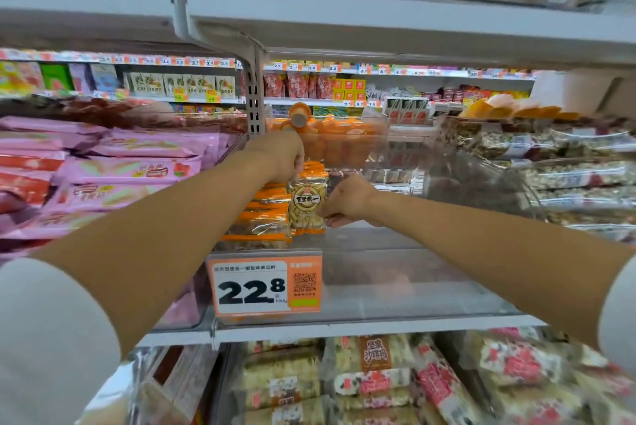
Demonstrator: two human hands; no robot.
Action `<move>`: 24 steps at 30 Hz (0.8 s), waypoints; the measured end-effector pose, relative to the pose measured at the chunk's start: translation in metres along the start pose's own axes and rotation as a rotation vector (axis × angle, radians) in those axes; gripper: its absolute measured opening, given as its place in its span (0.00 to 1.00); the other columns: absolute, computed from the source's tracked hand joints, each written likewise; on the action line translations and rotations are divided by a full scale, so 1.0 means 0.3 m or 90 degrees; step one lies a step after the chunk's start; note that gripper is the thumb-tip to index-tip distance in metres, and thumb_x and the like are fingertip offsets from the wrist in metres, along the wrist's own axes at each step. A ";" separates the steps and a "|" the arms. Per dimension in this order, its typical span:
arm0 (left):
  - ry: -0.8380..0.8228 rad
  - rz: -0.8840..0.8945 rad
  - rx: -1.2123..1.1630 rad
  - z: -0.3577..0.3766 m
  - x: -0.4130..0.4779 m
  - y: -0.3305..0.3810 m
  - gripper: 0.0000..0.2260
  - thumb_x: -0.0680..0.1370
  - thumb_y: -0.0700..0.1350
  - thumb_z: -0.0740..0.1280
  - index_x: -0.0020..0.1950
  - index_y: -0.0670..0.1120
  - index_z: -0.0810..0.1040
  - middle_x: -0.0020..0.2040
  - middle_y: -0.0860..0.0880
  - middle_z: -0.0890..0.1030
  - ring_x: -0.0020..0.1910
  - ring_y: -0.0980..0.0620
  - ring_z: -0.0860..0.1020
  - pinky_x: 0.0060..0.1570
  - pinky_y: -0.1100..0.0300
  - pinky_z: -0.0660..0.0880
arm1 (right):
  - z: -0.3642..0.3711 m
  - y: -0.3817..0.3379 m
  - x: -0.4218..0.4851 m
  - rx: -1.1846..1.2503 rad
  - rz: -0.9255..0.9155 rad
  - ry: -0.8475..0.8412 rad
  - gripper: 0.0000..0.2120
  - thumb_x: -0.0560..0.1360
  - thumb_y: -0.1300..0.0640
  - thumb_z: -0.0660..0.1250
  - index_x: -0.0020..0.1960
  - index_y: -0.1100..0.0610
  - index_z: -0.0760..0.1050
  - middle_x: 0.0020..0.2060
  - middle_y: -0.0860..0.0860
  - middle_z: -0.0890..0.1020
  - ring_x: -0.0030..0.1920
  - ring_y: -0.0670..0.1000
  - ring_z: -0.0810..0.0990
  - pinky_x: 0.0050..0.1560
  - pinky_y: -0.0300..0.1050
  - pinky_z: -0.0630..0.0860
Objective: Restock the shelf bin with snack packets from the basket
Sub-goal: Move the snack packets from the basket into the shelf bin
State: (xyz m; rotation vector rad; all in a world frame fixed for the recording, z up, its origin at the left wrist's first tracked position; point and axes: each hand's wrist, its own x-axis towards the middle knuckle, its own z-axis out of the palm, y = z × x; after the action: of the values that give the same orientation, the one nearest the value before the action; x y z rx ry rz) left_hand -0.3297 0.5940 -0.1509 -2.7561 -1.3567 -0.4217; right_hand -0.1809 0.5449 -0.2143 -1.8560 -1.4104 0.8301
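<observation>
A clear snack packet (307, 201) with an orange top and a round label stands upright inside the clear shelf bin (395, 283). My left hand (278, 154) pinches its top edge. My right hand (347, 201) grips its lower right corner. To the packet's left, several matching orange-trimmed packets (261, 218) lie stacked against the bin's left side. The right part of the bin holds nothing. The basket is out of view.
An orange price tag (265, 283) reading 22.8 hangs on the bin's front. Pink packets (130, 170) fill the bin on the left, and nut bars (568, 170) the bin on the right. Orange jelly cups (337, 139) sit behind. More snack packs (375, 380) lie on the shelf below.
</observation>
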 end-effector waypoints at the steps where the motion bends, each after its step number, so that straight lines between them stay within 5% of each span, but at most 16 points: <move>1: 0.001 0.001 0.002 0.000 -0.001 0.001 0.02 0.75 0.39 0.72 0.46 0.44 0.83 0.36 0.56 0.75 0.42 0.52 0.77 0.49 0.52 0.77 | -0.002 0.002 0.001 0.004 0.005 -0.006 0.12 0.71 0.64 0.75 0.35 0.59 0.73 0.33 0.57 0.78 0.33 0.51 0.78 0.51 0.46 0.81; 6: 0.012 -0.012 -0.017 -0.007 -0.005 -0.010 0.05 0.75 0.39 0.70 0.42 0.46 0.84 0.36 0.55 0.80 0.42 0.53 0.79 0.48 0.51 0.79 | -0.027 -0.003 -0.020 -0.019 0.101 -0.039 0.08 0.71 0.64 0.75 0.43 0.65 0.77 0.30 0.57 0.82 0.30 0.50 0.82 0.34 0.42 0.83; 10: 0.037 -0.016 -0.069 -0.018 -0.012 -0.021 0.05 0.76 0.36 0.67 0.45 0.38 0.84 0.46 0.44 0.84 0.47 0.48 0.81 0.51 0.47 0.79 | -0.062 -0.039 -0.081 0.079 0.167 -0.160 0.06 0.78 0.66 0.66 0.52 0.68 0.75 0.48 0.62 0.81 0.47 0.56 0.83 0.57 0.47 0.79; 14: 0.062 -0.024 -0.076 -0.024 -0.013 -0.029 0.07 0.77 0.35 0.65 0.39 0.41 0.79 0.44 0.42 0.81 0.44 0.50 0.79 0.48 0.53 0.76 | -0.029 -0.084 -0.112 0.196 0.155 -0.288 0.19 0.79 0.72 0.56 0.69 0.70 0.66 0.67 0.65 0.72 0.67 0.61 0.73 0.67 0.51 0.72; 18: 0.047 -0.036 -0.090 -0.019 -0.025 -0.037 0.08 0.76 0.35 0.66 0.38 0.43 0.77 0.40 0.45 0.78 0.41 0.51 0.76 0.45 0.53 0.75 | 0.052 -0.118 -0.122 0.200 0.148 -0.323 0.21 0.77 0.76 0.48 0.67 0.69 0.66 0.70 0.64 0.69 0.69 0.61 0.71 0.67 0.51 0.71; 24: 0.062 -0.032 -0.137 -0.023 -0.039 -0.044 0.06 0.77 0.36 0.68 0.48 0.39 0.85 0.49 0.45 0.84 0.46 0.53 0.78 0.52 0.54 0.78 | 0.078 -0.128 -0.111 0.234 0.173 -0.361 0.27 0.74 0.77 0.44 0.70 0.69 0.64 0.69 0.64 0.69 0.70 0.62 0.69 0.65 0.52 0.71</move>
State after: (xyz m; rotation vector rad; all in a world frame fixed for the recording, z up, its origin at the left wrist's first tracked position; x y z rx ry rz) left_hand -0.3486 0.5920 -0.1483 -2.8270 -1.4391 -0.7368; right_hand -0.2283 0.5234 -0.1937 -1.6056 -1.2098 1.7309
